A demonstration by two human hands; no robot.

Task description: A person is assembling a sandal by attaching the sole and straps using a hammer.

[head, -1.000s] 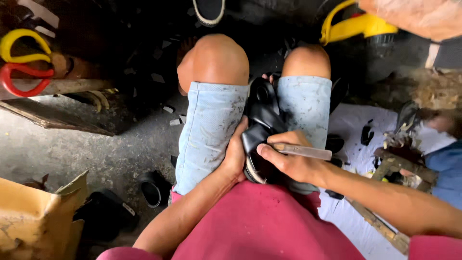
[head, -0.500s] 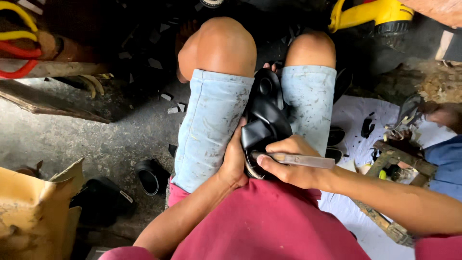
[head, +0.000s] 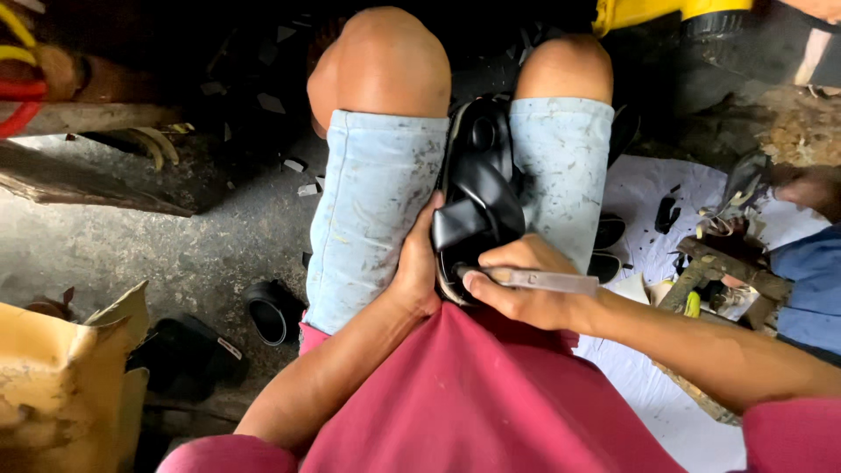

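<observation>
A black rubber part [head: 477, 197] sits wedged between the person's knees, resting against the pale denim shorts [head: 372, 210]. The left hand [head: 419, 267] grips its lower left edge, fingers hidden behind it. The right hand [head: 526, 285] is clenched around a flat metal blade [head: 547, 280], its tip pressed to the part's bottom edge. A torn cardboard box [head: 61, 385] lies on the concrete floor [head: 201, 250] at the left
</observation>
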